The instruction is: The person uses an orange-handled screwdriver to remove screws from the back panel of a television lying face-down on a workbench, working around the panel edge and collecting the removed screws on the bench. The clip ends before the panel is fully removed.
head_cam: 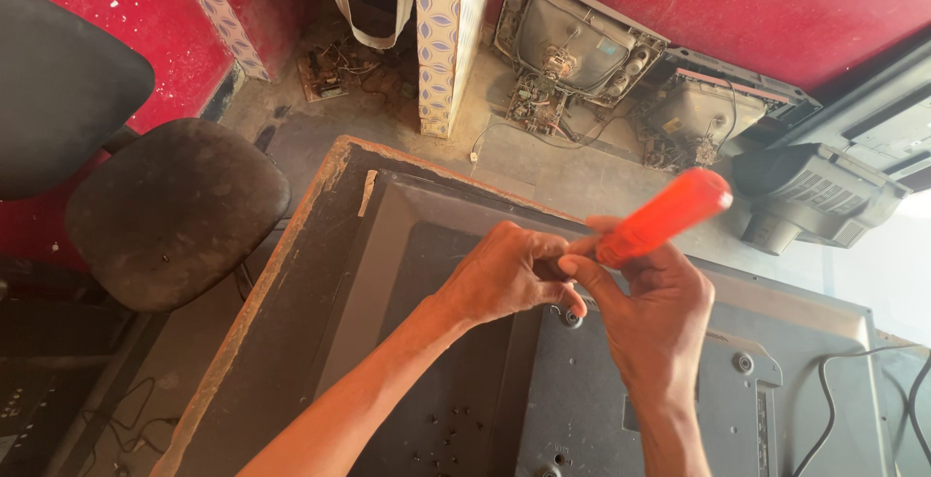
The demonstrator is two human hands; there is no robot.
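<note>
Gripping an orange-handled screwdriver (pixel 662 217), right hand (pixel 652 310) closed.

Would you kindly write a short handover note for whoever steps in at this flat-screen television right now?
Right hand: holds the orange-handled screwdriver, tip hidden behind the fingers.
Left hand: closed around the shaft near the tip, steadying it.
Television back panel: lies face-down on the worn table; hands sit just above a screw mount.
Done: cannot tell from this view.
Left: mounts on the bracket look untouched.
</note>
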